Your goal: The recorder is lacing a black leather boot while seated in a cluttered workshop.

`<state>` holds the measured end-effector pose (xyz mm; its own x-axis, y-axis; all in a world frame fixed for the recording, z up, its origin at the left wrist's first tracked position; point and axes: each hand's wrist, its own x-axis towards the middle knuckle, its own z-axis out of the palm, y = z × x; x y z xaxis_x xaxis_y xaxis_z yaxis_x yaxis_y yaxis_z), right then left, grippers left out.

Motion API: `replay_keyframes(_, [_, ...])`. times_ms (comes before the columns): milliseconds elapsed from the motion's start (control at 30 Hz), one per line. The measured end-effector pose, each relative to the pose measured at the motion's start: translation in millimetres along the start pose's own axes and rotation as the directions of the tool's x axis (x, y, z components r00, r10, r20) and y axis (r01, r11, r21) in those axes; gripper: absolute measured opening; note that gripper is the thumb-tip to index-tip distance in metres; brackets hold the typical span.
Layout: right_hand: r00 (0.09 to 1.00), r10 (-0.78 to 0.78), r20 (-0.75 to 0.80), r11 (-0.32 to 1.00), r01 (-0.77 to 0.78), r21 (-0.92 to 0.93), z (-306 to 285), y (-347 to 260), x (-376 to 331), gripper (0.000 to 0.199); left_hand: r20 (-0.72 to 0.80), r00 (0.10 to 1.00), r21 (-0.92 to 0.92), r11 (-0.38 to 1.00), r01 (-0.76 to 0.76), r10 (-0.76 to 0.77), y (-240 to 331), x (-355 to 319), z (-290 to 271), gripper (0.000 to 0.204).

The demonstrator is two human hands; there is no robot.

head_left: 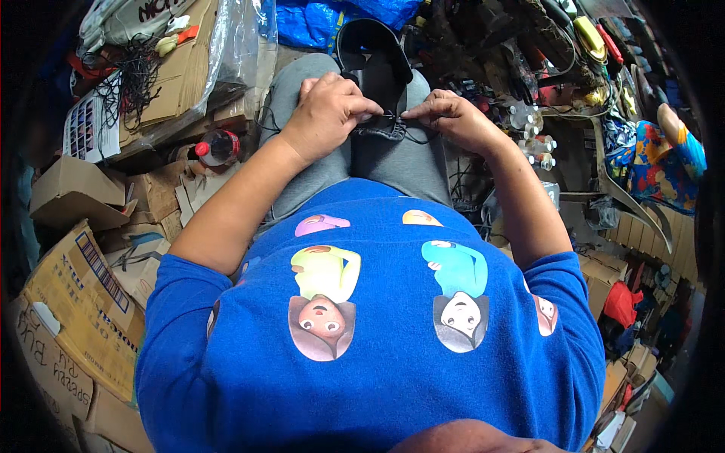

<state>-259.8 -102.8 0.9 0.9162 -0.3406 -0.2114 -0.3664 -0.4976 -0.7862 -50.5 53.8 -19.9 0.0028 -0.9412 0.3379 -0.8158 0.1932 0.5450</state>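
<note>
Over the person's lap, the left hand [332, 109] and the right hand [459, 121] face each other, just apart, each with fingertips drawn narrow in a pinch on a thin black cord [394, 117]. The cord sits at the near, gathered edge of a black, curved, leather-like piece shaped like a shoe upper [381, 83], which lies across the grey trousers [377, 162] at the knees. Its far end curves up into a rounded rim, and its hollow faces the person, with only dark lining visible inside. Nearer the body spreads a bright blue shirt [400, 362] printed with cartoon figures.

Left of the left forearm, a clear plastic bottle with a red cap [223, 149] lies tilted, with dark liquid in it. Farther left stands an open brown cardboard box [72, 189]; its contents cannot be made out. Below that leans a yellow printed carton [94, 302]. At the upper left, clear plastic wrapping [234, 53] covers part of a stack of flat brown cardboard [181, 83], with tangled black cords [140, 87] beside it.

Beyond the black piece, shiny blue plastic sheeting [310, 23] lies crumpled. Right of the right hand, several small clear bottles [521, 117] cluster together; what they hold is too small to tell. Lower right rests a crumpled red bag [621, 302].
</note>
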Motion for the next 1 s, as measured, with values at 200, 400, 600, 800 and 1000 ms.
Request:
replay_keyframes(200, [0.996,0.07,0.054,0.991,-0.075,0.108,-2.4,-1.5,2.5,0.031,0.038,0.999,0.013,1.0,0.027,-0.028,0.6,0.4,-1.1,0.017])
replay_keyframes(400, [0.996,0.059,0.065,0.992,-0.065,0.107,-2.7,-3.3,3.0,0.03,0.051,0.998,0.024,0.999,0.04,-0.041,-0.2,0.1,-0.5,0.018])
replay_keyframes(600, [0.995,0.032,0.098,0.987,-0.047,0.156,-1.4,5.6,4.7,0.031,0.05,0.999,-0.013,1.0,0.021,-0.021,-0.1,7.3,4.3,0.017])
replay_keyframes(800, [0.997,0.022,0.076,0.993,-0.031,0.117,-0.3,-3.4,0.4,0.031,0.127,0.992,-0.023,0.999,0.027,-0.024,5.1,13.0,-1.0,0.015])
replay_keyframes(1000, [0.97,0.237,0.054,0.892,-0.239,0.384,13.4,-18.4,-9.4,0.03,0.227,0.902,0.004,0.926,0.377,-0.368,20.2,3.5,-12.3,0.02])
